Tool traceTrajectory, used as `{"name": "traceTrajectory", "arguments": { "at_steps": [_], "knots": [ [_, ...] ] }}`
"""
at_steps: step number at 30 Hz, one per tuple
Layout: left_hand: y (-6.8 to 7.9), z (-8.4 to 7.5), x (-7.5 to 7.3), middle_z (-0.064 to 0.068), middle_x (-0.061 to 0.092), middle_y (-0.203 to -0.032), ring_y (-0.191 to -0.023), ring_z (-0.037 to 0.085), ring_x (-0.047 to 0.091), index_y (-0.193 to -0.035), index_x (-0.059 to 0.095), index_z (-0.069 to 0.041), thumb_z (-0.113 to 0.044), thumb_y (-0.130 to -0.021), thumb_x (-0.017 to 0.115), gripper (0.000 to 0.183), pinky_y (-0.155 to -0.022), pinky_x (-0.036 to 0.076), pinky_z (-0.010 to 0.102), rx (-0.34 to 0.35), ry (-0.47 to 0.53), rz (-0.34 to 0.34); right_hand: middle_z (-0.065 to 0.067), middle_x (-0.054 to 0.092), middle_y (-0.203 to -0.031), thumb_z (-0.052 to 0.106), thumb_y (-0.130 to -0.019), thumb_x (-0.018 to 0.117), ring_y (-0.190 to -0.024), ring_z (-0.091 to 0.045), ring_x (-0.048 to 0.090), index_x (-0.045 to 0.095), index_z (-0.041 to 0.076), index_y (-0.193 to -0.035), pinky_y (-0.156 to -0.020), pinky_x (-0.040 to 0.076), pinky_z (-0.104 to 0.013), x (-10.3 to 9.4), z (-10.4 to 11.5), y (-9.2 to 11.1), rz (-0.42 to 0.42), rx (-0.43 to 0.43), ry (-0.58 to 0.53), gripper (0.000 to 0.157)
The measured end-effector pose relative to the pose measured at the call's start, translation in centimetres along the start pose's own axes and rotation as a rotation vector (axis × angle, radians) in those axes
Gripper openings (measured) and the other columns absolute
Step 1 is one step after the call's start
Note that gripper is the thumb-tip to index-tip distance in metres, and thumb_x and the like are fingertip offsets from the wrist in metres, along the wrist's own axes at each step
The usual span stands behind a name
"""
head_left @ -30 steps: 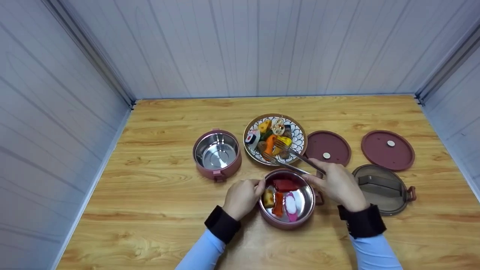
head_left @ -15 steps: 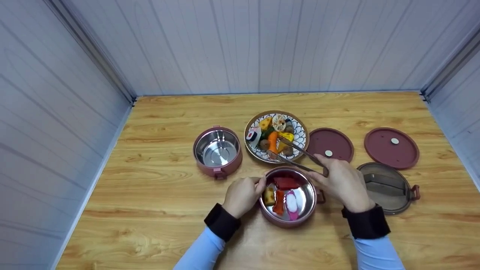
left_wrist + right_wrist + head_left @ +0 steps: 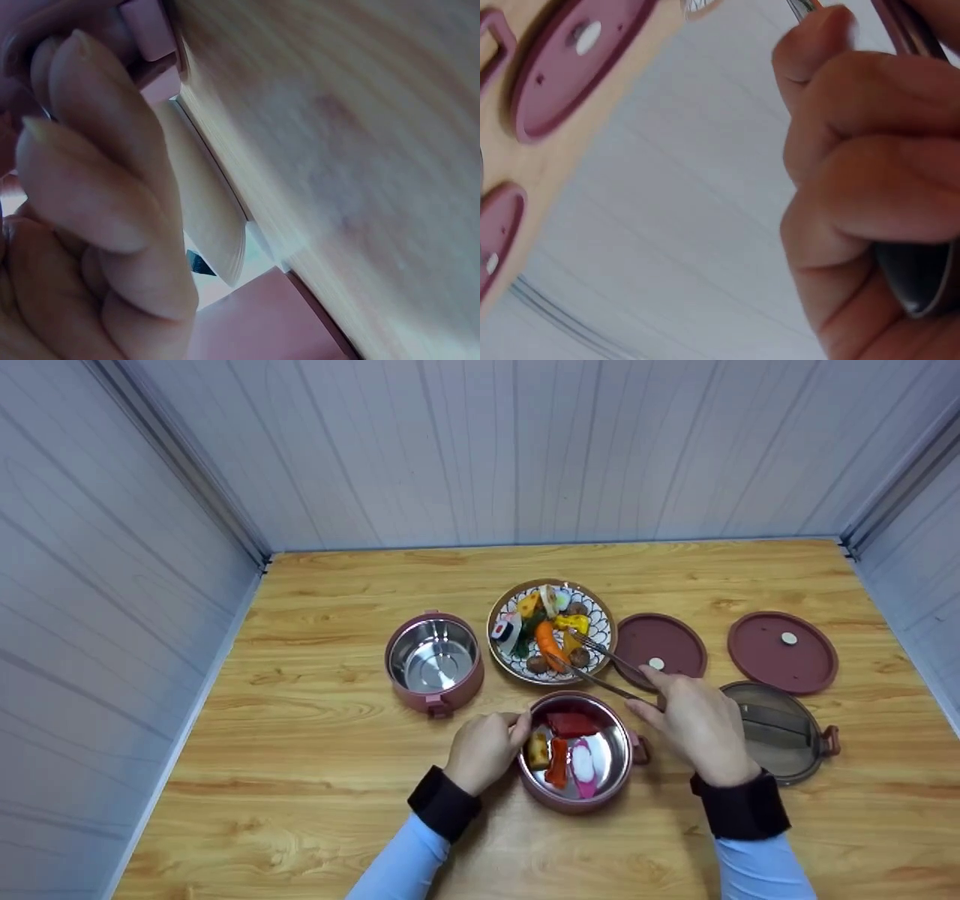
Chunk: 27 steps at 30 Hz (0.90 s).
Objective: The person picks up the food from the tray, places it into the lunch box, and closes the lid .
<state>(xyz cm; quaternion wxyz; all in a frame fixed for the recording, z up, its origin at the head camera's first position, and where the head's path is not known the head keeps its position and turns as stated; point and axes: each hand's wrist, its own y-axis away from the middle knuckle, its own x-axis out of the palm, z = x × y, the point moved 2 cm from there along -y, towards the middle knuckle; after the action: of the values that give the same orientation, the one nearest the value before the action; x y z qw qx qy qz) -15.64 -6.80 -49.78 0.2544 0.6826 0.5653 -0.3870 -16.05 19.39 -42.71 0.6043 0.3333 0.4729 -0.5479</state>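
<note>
In the head view my left hand (image 3: 486,750) grips the left side of a pink steel-lined lunch bowl (image 3: 574,806). Inside it lie a red block (image 3: 571,725), a yellowish piece (image 3: 538,751), an orange-red strip (image 3: 556,763) and a pink-and-white piece (image 3: 583,769). My right hand (image 3: 697,727) holds metal tongs (image 3: 611,686) with fork-like tips, spread apart over a patterned plate (image 3: 600,611). One tip is at the lower end of a curved orange food piece (image 3: 550,641); the other is near a yellow piece (image 3: 574,622). Whether they touch is unclear.
A second steel-lined bowl (image 3: 435,660) stands left of the plate with nothing in it. To the right lie two maroon inner lids (image 3: 660,641) and a brown lid (image 3: 780,735) with a latch. The plate also bears a sushi roll (image 3: 504,631) and brown balls (image 3: 580,657).
The tongs' tips have shifted slightly on the plate, and the right hand has moved a little right. The orange piece has turned, and the round slice at the back now stands tilted.
</note>
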Motion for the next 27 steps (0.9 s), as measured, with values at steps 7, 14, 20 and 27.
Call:
{"name": "traceTrajectory", "arguments": {
  "at_steps": [7,14,20,27],
  "knots": [
    [-0.1,0.0,0.0,-0.005,0.049,-0.056,-0.064,0.025,0.063,-0.078,0.071,-0.020,-0.035,-0.104,0.045,0.039,-0.056,0.044,0.039,-0.008,0.003,-0.005,-0.024,0.070,-0.097,0.033,-0.088,0.076,-0.060,-0.030,0.059,0.066,0.009,-0.130,-0.040,0.037,-0.036,1.0,0.4,-0.7,0.016,-0.015,-0.020,0.050],
    [-0.1,-0.1,-0.1,-0.007,0.042,-0.052,-0.064,0.024,0.063,-0.077,0.070,-0.019,-0.035,-0.104,0.046,0.040,-0.058,0.045,0.039,-0.005,0.013,-0.013,-0.013,0.064,-0.072,0.033,-0.088,0.075,-0.054,-0.025,0.055,0.073,0.004,-0.106,-0.043,0.044,-0.037,-1.6,2.3,-3.1,0.153,-0.066,0.096,0.034],
    [0.0,-0.1,0.0,-0.005,0.048,-0.054,-0.064,0.025,0.064,-0.084,0.075,-0.018,-0.035,-0.104,0.046,0.040,-0.058,0.046,0.039,-0.002,0.003,-0.013,-0.005,0.060,-0.070,0.036,-0.091,0.069,-0.062,-0.023,0.059,0.062,0.008,-0.076,-0.056,0.054,-0.045,-4.7,4.1,-7.0,0.385,-0.116,0.209,0.033],
    [-0.1,0.0,0.0,-0.003,0.053,-0.056,-0.064,0.026,0.064,-0.086,0.076,-0.018,-0.035,-0.104,0.045,0.040,-0.057,0.045,0.039,-0.005,-0.010,-0.007,-0.006,0.062,-0.076,0.035,-0.094,0.063,-0.067,-0.023,0.060,0.060,0.009,-0.077,-0.060,0.055,-0.043,-6.5,5.9,-10.3,0.587,-0.112,0.270,0.032]
  ]
}}
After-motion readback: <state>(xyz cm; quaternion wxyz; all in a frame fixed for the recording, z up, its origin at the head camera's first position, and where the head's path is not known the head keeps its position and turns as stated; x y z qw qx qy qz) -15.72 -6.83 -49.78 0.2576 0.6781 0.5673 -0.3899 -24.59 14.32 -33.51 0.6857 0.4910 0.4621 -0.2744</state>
